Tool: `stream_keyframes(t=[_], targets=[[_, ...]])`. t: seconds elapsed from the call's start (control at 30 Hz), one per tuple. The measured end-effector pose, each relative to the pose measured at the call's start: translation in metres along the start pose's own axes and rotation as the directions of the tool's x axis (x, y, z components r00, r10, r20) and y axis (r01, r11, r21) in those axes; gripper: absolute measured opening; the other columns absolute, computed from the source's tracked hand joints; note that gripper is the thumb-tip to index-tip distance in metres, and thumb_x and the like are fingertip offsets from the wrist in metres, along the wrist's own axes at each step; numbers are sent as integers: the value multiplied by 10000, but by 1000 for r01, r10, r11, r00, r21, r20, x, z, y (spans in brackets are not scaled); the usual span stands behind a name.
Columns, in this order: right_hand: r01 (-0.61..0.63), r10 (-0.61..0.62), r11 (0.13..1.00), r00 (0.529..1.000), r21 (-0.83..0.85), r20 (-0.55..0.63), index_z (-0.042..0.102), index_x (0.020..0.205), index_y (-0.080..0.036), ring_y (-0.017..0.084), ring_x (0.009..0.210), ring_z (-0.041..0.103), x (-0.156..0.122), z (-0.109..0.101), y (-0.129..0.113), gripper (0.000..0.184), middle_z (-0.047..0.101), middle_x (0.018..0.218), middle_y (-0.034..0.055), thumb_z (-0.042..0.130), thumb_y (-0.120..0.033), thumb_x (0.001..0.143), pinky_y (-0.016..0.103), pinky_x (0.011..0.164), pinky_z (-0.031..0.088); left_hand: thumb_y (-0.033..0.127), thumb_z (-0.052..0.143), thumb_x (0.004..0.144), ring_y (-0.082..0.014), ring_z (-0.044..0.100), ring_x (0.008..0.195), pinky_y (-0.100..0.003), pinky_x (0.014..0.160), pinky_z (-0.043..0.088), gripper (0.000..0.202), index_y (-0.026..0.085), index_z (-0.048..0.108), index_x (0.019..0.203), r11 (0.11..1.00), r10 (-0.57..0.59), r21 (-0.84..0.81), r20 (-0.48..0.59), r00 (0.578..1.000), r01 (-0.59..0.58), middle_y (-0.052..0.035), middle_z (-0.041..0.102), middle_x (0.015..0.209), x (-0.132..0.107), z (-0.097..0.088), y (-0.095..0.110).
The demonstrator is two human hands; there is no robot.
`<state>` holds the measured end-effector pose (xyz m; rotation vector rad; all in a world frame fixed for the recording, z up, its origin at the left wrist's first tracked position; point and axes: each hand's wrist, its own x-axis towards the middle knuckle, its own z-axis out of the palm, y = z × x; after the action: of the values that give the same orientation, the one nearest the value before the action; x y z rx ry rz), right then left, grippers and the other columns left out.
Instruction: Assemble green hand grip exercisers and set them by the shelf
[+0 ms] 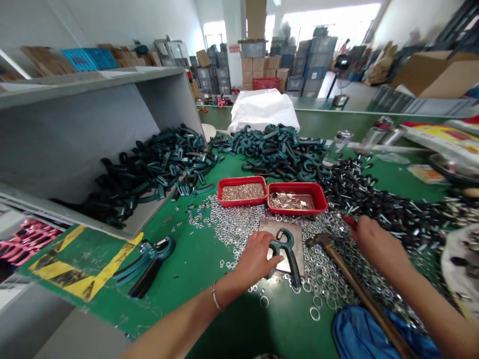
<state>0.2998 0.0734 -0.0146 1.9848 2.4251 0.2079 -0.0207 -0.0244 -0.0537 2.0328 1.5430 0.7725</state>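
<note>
Left hand (255,255) is closed around the near side of a teal clamp (287,245), which lies on a metal plate (298,231) on the green bench (198,244). Right hand (376,242) has its fingers pinched on a red item (350,222), mostly hidden by the hand, over the washers (318,276) right of the plate. Hammer (346,269) lies between the right forearm and the plate, head near the plate's right edge, handle across a blue cloth (354,331). Beyond the plate: two red trays side by side, left tray (243,202) full of small bits, right tray (322,198) part-filled with pins. Black-headed screws (377,209) heaped right, clamp pile (277,147) behind the trays.
</note>
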Motion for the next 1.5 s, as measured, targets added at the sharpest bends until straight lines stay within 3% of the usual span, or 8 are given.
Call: stream_keyframes(t=[0.1,0.23,0.6,0.9,1.2,1.27,1.4,1.5], targets=[[-16,47,882,997,471,-54,513,902,-199,279,743,661,4,-29,-32,282,662,819,151,448,-467,962,388,654,499,318,718,810,-279,492,1162,-454,1043,380,423,173,564,1176,1000,-13,-17,-17,1000,13,-99,593,1179,6,-1,1],[-32,-31,279,999,960,43,462,1007,-248,236,679,684,-3,-26,-112,340,700,851,64,393,-577,960,382,618,567,328,711,822,-284,490,1188,-482,1062,360,433,192,557,1203,999,1,-48,-28,1000,-2,-99,588,1215,6,2,-3],[-160,74,24,985,987,158,405,989,-278,257,667,691,-12,23,-148,319,724,953,89,450,-589,939,397,559,565,358,733,810,-273,470,1231,-453,1085,348,538,216,527,1286,987,-31,-160,-4,1000,30,-96,555,1296,3,9,-20],[-136,62,77,989,988,132,414,1002,-276,248,638,687,-17,19,-150,301,730,933,94,478,-564,941,386,580,572,349,726,820,-270,458,1245,-450,1098,330,526,231,523,1290,986,-47,-163,-3,999,46,-88,544,1310,1,9,-18],[53,-48,586,998,809,-31,462,909,-222,287,638,668,-10,14,-156,341,671,694,76,489,-561,918,389,620,506,375,715,829,-266,469,1217,-445,1076,355,519,218,516,1281,991,-8,-133,-8,1000,7,-85,547,1290,2,9,-18],[70,-85,447,996,892,-35,444,864,-235,220,527,612,-11,2,-161,301,620,608,14,475,-524,943,335,552,480,377,712,831,-271,475,1209,-452,1067,363,507,209,522,1269,994,-21,-104,-2,1000,20,-90,553,1281,3,8,-17],[118,-121,-149,983,982,-136,425,884,-248,124,409,487,-25,-37,-164,240,596,597,-42,379,-445,1013,245,427,406,346,712,833,-277,475,1223,-460,1073,361,494,197,529,1267,997,-58,-48,10,998,59,-95,559,1285,4,8,-12],[183,-16,-246,981,952,-192,448,967,-254,135,458,534,-24,-49,-141,207,633,656,-29,429,-458,994,255,446,431,377,710,834,-275,470,1237,-456,1085,357,519,202,526,1286,997,-64,-39,37,997,65,-96,553,1301,-1,5,-7]])
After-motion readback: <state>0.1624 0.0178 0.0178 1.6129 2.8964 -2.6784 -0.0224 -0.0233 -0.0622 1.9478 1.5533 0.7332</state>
